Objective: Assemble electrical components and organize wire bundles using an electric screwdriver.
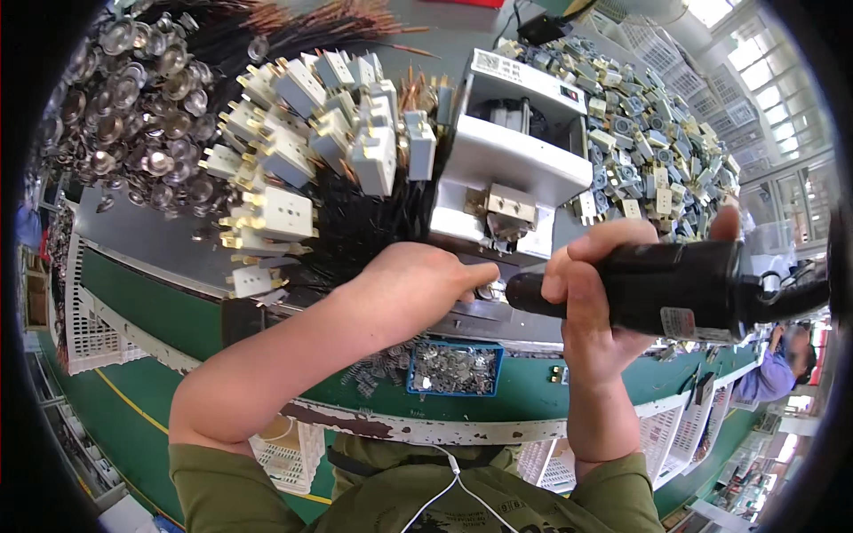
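My right hand [590, 306] is wrapped round a black electric screwdriver [677, 286], held sideways with its narrow end pointing left. A cable runs from its thick right end. That narrow end stops close to the fingertips of my left hand [425, 277]. The left fingers are closed in a pinch beside a small shiny metal piece [487, 291]; most of what they grip is hidden. Just beyond both hands stands a white bench machine [515, 164] with a metal block [511, 206] at its front.
Grey-and-white socket modules [286, 213] with brass tabs lie heaped on black wires [355, 218] at left. Metal discs [151, 115] are piled farther left. More modules [653, 147] cover the right side. A blue tray [500, 369] of small metal parts sits near the bench edge [426, 432]. A co-worker [771, 375] is at far right.
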`<state>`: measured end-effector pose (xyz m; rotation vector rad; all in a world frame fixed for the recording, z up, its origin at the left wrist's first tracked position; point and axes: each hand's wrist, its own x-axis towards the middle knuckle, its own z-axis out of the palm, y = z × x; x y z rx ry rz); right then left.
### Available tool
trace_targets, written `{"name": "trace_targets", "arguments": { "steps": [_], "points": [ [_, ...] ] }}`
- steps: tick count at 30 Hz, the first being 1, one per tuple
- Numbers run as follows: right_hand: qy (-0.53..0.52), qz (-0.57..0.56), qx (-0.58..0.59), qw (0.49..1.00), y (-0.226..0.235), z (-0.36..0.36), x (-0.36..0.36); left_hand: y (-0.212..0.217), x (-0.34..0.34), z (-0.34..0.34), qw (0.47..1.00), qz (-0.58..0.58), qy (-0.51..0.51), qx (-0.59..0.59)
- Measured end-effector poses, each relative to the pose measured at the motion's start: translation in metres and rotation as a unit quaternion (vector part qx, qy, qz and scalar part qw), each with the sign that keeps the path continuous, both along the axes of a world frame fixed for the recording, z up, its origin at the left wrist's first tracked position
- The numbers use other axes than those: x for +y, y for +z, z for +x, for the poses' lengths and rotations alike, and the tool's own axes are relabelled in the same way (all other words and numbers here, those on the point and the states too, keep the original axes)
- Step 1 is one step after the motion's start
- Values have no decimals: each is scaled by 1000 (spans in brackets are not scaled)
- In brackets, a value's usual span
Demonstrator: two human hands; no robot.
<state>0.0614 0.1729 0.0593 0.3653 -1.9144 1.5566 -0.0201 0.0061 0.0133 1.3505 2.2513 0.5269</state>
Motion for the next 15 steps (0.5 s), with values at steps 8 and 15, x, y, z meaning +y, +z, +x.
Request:
{"name": "trace_targets", "arguments": {
  "steps": [8, 15],
  "points": [
    [-59, -72, -31, 995, -6, 3, -9, 1, 1, 1, 1000, -19, -18, 12],
    [-24, -57, -46, 997, -8, 4, -11, -5, -2, 3, 998, -17, -28, 45]
  ]
}}
